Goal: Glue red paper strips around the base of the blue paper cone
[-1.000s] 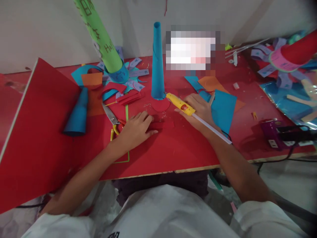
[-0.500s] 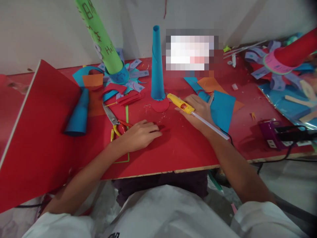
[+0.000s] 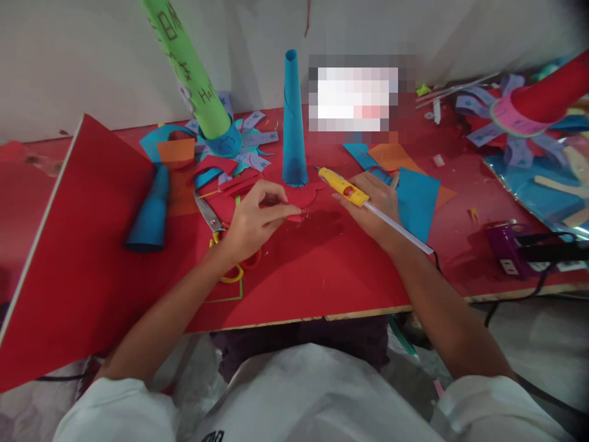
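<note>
My right hand (image 3: 370, 196) is wrapped round a yellow glue gun (image 3: 347, 189), a white glue stick jutting from its back end. The nozzle points left towards a tall blue paper cone (image 3: 293, 135), which stands upright beyond both hands. Under the cone's base lies a red rounded paper piece (image 3: 301, 195). My left hand (image 3: 257, 224) is at the front left of that piece, thumb and fingers drawn into a pinch. A bit of red shows by its fingertips, but I cannot make out what is between them. Scissors (image 3: 234, 270) with yellow and red handles lie partly beneath my left wrist.
A blue cone (image 3: 150, 215) lies beside a raised red board (image 3: 73, 245) at left. Behind stands a green paper tube (image 3: 193, 73). Blue paper (image 3: 418, 202) lies right of the glue gun. Further right are a purple power socket (image 3: 510, 248) and a red tube (image 3: 554, 92).
My left hand has risen from the table and moved forward to the red paper piece, its fingers now pinched. The glue gun has shifted slightly right, away from the cone's base.
</note>
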